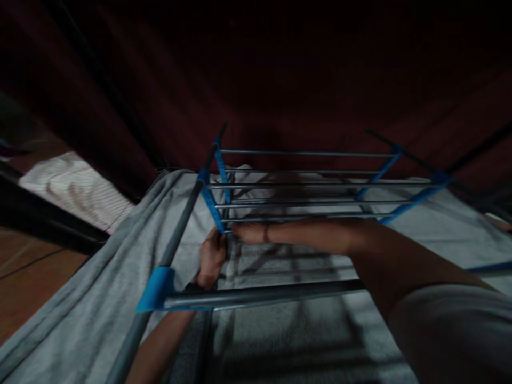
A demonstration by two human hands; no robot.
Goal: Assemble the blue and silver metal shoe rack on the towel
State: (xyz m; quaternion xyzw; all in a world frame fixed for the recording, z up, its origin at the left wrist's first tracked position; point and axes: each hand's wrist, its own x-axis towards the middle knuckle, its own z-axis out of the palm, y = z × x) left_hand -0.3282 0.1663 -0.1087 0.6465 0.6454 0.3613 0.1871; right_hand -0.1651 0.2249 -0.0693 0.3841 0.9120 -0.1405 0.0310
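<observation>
A rack frame of grey metal tubes (304, 186) joined by blue plastic connectors (212, 205) stands on a grey cloth. My left hand (213, 255) reaches under the near tube, its fingers closed at the lower end of the left blue connector. Stretched in from the right, my right hand (251, 233) is closed around the left end of a low metal tube, just beside that connector. The dim light and blur partly hide the fingertips of both hands. Nearer to me, another blue connector (160, 285) joins a thick upright (182, 229) and a cross tube (280, 292).
Grey fleecy cloth (288, 330) lies under the rack. Dark red fabric (280, 80) hangs close behind it. On the left are a dark pole (48, 221), a striped cloth (80, 186) and brown floor (24, 277). More blue connectors (420, 197) hold the tubes at right.
</observation>
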